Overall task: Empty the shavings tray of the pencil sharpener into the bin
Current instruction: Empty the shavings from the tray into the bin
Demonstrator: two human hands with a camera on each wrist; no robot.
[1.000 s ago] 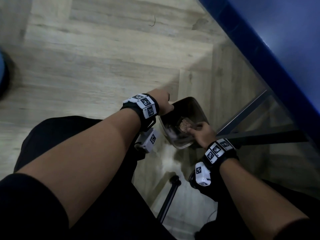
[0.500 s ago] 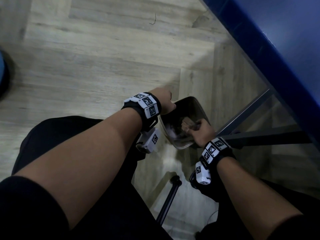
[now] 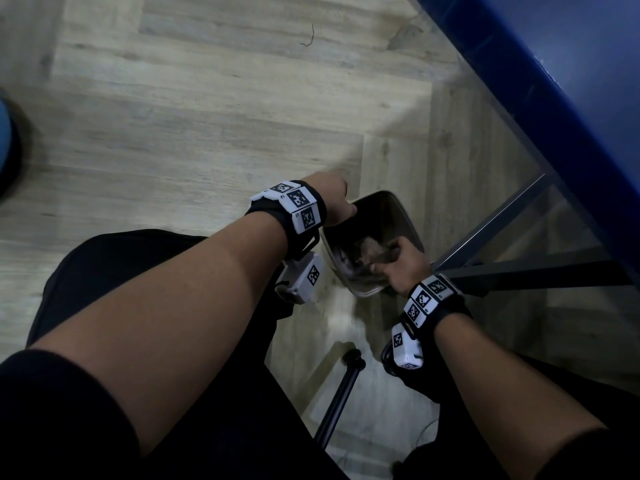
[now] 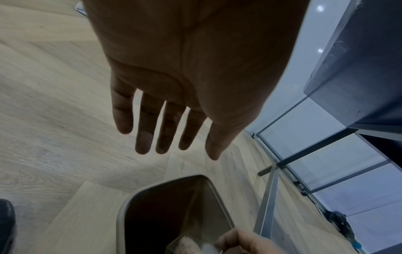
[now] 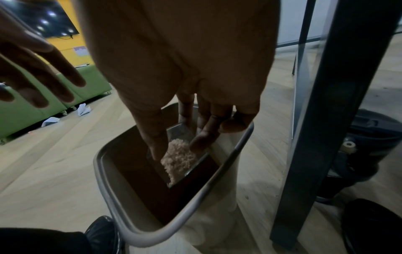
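Over bin (image 5: 174,218) (rim clear), tray (image 5: 185,154) tilted.

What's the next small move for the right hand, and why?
Probably tip the shavings tray further, open end down. The right hand grips it over the bin, yet a clump of shavings sits inside it.

We see the bin (image 5: 135,221) on the floor (image 3: 207,116), left of the counter leg (image 5: 326,137); the shavings tray (image 5: 185,154) tilts over its mouth, our left hand (image 4: 174,77) above.
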